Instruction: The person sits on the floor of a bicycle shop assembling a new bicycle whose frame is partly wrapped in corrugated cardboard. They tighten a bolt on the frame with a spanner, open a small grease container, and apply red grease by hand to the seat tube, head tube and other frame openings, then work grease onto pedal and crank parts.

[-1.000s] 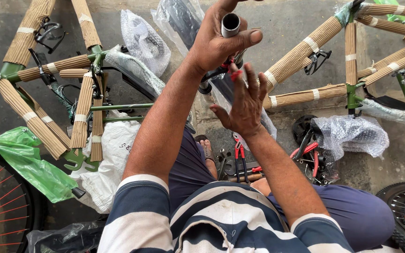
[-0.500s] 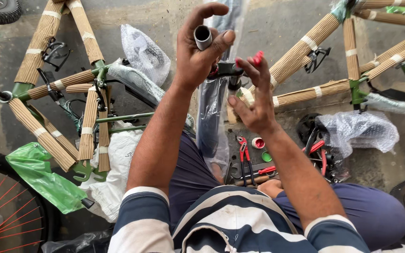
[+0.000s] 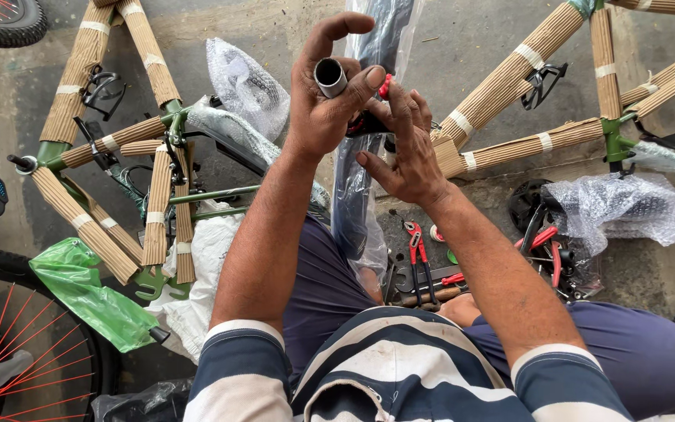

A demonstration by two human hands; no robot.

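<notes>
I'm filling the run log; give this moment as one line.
left hand: grips steel tube | right hand: fingers on red-tipped black part | pliers on floor

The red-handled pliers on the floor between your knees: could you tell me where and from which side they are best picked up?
Grip the red-handled pliers by the paired handles, coming from above; they lie flat, handles together, nearer the person than the jaws.
</notes>
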